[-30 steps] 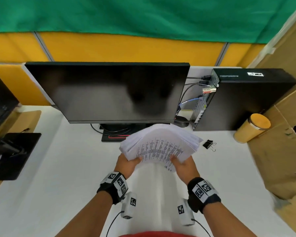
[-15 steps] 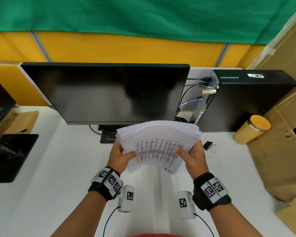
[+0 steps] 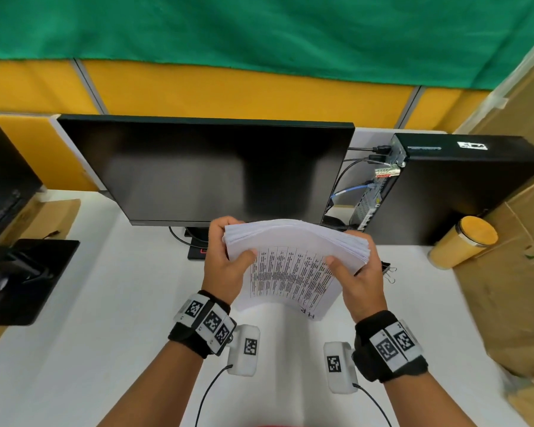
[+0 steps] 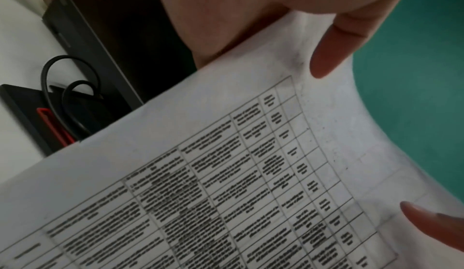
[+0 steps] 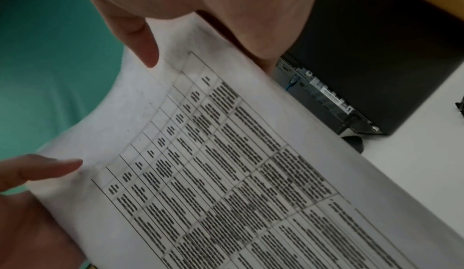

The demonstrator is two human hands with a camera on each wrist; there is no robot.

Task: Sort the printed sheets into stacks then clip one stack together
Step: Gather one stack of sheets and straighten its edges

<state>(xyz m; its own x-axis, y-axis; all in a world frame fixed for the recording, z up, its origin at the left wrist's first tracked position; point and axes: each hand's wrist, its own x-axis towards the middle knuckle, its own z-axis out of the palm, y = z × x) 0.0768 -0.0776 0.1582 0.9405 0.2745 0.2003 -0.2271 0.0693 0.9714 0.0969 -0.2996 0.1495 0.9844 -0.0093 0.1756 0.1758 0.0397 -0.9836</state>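
— Where are the printed sheets [image 3: 293,266]?

— The thick stack is held up above the white surface [image 3: 105,303], in front of the dark monitor [image 3: 204,171]. Its top sheet carries a printed table, and the stack bows upward in the middle.

— What is the state of each grip?

— The left hand [image 3: 225,266] holds the stack's left edge, thumb on the top sheet and fingers curled behind. The right hand [image 3: 358,282] holds the right edge the same way, thumb pressed on the printed side. The wrist views show each thumb lying on the paper near the table's border.

— And the clip?

— A black binder clip [image 3: 388,269] lies on the surface just right of the right hand, partly hidden by it.

— What stands farther out?

— A black computer case [image 3: 463,186] with cables at its rear stands right of the monitor. A yellow cylindrical container [image 3: 464,241] leans beside cardboard [image 3: 512,288] at the right edge. A yellow partition and green cloth run behind.
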